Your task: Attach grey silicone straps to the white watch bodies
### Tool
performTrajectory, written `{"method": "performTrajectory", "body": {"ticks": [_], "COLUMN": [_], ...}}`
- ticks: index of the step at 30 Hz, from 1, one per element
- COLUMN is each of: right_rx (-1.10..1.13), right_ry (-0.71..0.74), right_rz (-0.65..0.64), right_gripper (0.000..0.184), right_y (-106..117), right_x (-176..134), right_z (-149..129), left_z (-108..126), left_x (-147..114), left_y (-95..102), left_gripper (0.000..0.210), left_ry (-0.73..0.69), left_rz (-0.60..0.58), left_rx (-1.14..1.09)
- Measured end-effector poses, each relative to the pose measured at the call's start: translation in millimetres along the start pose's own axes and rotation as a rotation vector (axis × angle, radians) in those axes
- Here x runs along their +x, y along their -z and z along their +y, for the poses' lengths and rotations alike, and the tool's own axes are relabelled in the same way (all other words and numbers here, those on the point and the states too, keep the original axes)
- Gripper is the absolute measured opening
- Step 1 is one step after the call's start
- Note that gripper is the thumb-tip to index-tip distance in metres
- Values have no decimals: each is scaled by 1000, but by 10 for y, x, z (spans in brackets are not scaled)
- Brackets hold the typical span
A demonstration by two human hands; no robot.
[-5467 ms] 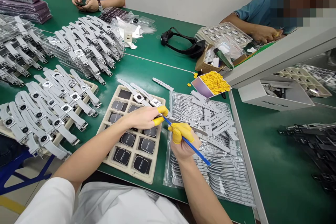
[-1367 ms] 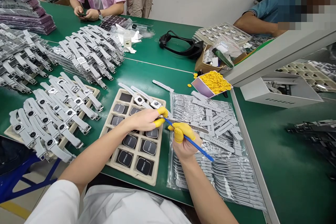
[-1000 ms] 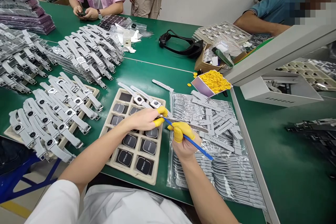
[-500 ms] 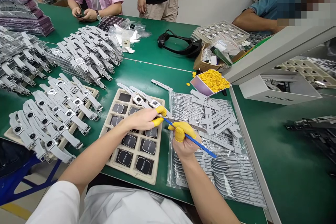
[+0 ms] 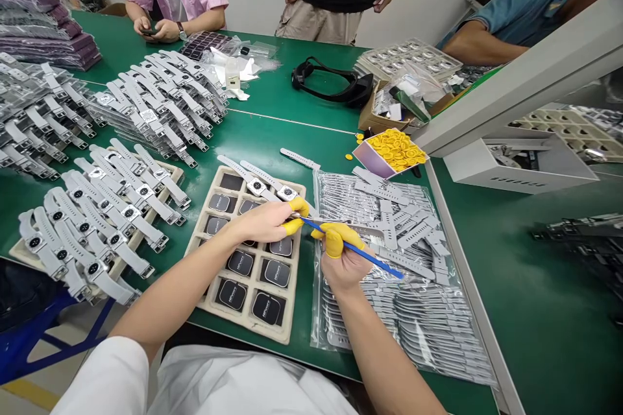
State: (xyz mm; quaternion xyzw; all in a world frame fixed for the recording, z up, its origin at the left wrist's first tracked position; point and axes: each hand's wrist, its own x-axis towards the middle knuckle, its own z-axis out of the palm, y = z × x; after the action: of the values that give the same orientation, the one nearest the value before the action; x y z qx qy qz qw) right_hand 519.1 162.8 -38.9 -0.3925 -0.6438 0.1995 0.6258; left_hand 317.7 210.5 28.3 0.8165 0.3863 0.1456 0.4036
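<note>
Yellow finger cots cover fingertips of both my hands. My left hand (image 5: pixel 272 219), closed in a pinch over the tray, grips a silvery watch largely hidden by the fingers. From it a grey strap (image 5: pixel 365 230) runs rightward, passing behind my right hand. My right hand (image 5: pixel 343 256) is wrapped around a slim blue pry stick (image 5: pixel 379 264), whose left tip meets the watch at my left fingertips. Beneath my left arm lies the beige tray (image 5: pixel 272 331) of dark square watch faces (image 5: pixel 277 272). Two watches with single grey straps (image 5: pixel 257 187) rest across its far end.
Right of the tray, loose grey straps (image 5: pixel 413 233) lie on plastic bags of more straps. Beyond stands a box of yellow finger cots (image 5: pixel 396 148). Strapped watches (image 5: pixel 114 211) fill a tray at left. A black headset (image 5: pixel 335 81) lies farther back; other people are around the table.
My hands stay almost in place, with the strap and blue stick shifting slightly between them. Across the table, the standing person has moved right and now has both hands near the hips.
</note>
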Motion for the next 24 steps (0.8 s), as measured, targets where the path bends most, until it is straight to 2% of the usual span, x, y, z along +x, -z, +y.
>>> {"method": "performTrajectory", "body": {"ticks": [8,13,24], "right_rx": [84,111,21], "right_ry": [-263,-305,-419], "right_rz": [35,40,42], "right_gripper": [22,22,45], "right_y": [-45,-59,-66], "right_x": [-15,52,128], "right_z": [7,-73,-104], "left_z": [-10,-13,-8], "left_x": [-4,4,22], "left_y": [-3,-10,-59], "left_gripper": [17,13,14], "left_ry": [25,30,85], "left_rz": [-12,-13,4], "left_rx": [9,20,111]}}
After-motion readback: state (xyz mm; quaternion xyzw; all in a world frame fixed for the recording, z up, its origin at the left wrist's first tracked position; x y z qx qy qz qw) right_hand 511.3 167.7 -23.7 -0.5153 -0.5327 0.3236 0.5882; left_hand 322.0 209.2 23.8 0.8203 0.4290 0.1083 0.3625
